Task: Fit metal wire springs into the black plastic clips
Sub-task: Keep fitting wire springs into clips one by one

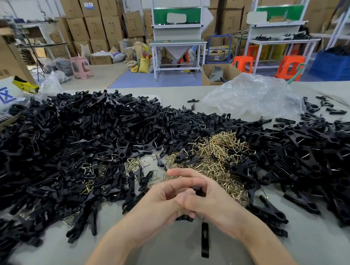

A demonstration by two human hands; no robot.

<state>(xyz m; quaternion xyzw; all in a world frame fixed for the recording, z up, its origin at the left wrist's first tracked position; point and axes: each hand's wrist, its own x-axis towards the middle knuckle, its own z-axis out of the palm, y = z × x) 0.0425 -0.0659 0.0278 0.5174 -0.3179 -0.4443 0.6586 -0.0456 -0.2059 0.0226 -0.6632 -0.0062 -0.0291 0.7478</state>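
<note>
fingers of left hand and right hand clamp one black clip. any spring is hidden; i'd press squarely.

— Black clips and wire springs?
— Heaps of both on the counter, past counting.
— Anything countable?
— One clear plastic bag, one pink stool, one blue crate.

Grey table under heaps of black plastic clips; brass wire springs; crumpled clear plastic bag
</note>
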